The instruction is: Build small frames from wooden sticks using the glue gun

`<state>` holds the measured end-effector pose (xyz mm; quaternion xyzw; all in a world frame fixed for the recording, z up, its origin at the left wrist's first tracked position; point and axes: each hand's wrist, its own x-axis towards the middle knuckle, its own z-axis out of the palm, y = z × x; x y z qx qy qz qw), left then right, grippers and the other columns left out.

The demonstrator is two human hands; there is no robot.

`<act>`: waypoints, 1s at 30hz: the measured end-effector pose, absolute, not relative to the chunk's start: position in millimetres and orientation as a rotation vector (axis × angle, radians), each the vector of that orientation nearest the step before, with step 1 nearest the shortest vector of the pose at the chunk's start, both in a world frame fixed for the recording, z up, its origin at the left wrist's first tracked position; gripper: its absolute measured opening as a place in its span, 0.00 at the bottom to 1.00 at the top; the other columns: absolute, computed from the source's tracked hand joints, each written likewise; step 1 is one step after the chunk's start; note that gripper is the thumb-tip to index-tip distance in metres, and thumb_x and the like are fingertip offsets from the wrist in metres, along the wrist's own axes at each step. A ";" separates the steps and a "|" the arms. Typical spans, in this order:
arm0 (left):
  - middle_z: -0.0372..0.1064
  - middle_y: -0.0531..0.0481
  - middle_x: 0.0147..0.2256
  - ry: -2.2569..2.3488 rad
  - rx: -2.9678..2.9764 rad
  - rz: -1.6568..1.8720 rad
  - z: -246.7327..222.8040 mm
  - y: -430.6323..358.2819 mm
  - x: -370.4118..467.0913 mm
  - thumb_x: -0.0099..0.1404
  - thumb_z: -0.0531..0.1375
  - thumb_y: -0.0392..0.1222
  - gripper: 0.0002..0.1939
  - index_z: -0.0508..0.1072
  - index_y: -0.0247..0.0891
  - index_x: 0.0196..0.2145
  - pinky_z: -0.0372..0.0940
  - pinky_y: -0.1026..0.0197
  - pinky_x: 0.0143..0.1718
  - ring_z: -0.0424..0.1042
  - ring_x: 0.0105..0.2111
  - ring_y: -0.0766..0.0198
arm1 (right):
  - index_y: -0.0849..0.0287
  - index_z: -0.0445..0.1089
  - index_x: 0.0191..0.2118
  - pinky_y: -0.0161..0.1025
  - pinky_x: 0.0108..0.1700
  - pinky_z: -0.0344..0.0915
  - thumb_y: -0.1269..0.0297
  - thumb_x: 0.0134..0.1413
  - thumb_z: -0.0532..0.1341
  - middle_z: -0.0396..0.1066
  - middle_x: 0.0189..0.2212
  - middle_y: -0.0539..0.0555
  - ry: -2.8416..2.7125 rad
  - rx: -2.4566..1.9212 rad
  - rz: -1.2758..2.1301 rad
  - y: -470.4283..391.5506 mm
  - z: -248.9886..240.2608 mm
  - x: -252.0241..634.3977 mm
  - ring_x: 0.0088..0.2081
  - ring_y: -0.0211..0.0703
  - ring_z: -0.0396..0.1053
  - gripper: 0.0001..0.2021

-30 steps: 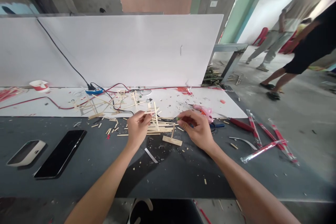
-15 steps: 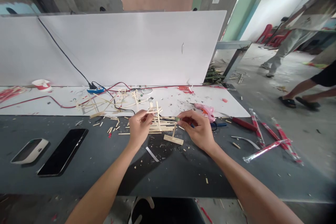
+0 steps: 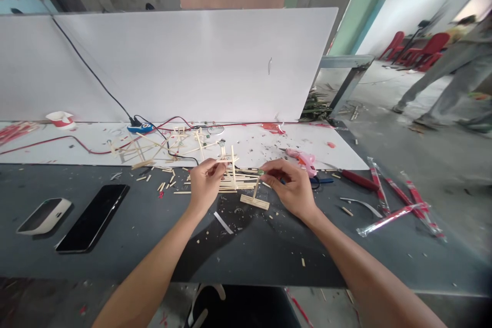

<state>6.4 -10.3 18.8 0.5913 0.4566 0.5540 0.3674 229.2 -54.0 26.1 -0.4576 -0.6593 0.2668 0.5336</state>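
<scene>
A Pinch on Either Side

Nearest me, on the dark grey tabletop (image 3: 154, 246), lie a black rectangular phone (image 3: 92, 219) and, to its left, a white rounded device with a dark screen (image 3: 44, 216). A thin white strip (image 3: 223, 223) lies between my forearms.

Just beyond it stands a pale wooden stand (image 3: 254, 202), a flat base of sticks with one upright, resting on the tabletop. My right hand (image 3: 291, 184) is at its top, thumb and forefinger narrowed on a small green piece (image 3: 261, 172). My left hand (image 3: 206, 179) pinches a pale wooden stick frame (image 3: 232, 164), held up to the left of the stand; its crossed sticks rise past my fingertips.

Behind my hands lie pale loose sticks (image 3: 246, 185). Farther right are red-and-clear plastic wrappers (image 3: 407, 210), a red-handled tool (image 3: 359, 180) and a pink glue gun (image 3: 302, 160). More joined sticks (image 3: 142, 149) sit on the left, before a blue power strip (image 3: 141, 128). A tall white board (image 3: 172, 66) rises behind, and off right I see a person's grey-trousered legs (image 3: 457, 79).
</scene>
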 end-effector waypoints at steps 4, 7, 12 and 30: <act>0.63 0.51 0.21 1.157 1.515 1.405 14.3 -8.4 4.6 0.64 0.63 0.49 0.14 0.78 0.36 0.28 0.58 0.63 0.26 0.63 0.23 0.65 | 0.51 0.75 0.41 0.42 0.36 0.70 0.61 0.58 0.67 0.77 0.36 0.52 -1.564 -1.048 0.633 -52.8 24.5 229.3 0.35 0.44 0.73 0.05; 0.63 0.52 0.20 1.154 1.501 1.402 10.4 -6.9 3.8 0.65 0.64 0.50 0.15 0.79 0.36 0.28 0.56 0.63 0.26 0.63 0.23 0.66 | 0.51 0.75 0.41 0.43 0.36 0.70 0.62 0.58 0.67 0.77 0.37 0.52 -1.556 -1.011 0.634 -52.4 23.9 228.7 0.36 0.44 0.74 0.05; 0.62 0.53 0.21 1.142 1.515 1.415 7.0 -4.8 3.3 0.66 0.64 0.50 0.15 0.79 0.37 0.29 0.57 0.63 0.26 0.64 0.22 0.66 | 0.51 0.75 0.40 0.44 0.39 0.71 0.63 0.59 0.67 0.77 0.39 0.53 -1.546 -1.003 0.647 -52.3 23.2 227.9 0.39 0.46 0.75 0.04; 0.61 0.53 0.21 1.145 1.549 1.432 11.9 -6.3 5.2 0.66 0.63 0.45 0.12 0.79 0.37 0.28 0.58 0.64 0.24 0.63 0.22 0.67 | 0.51 0.77 0.40 0.43 0.37 0.70 0.65 0.59 0.67 0.78 0.39 0.52 -1.577 -1.006 0.593 -54.5 26.6 226.6 0.37 0.45 0.74 0.04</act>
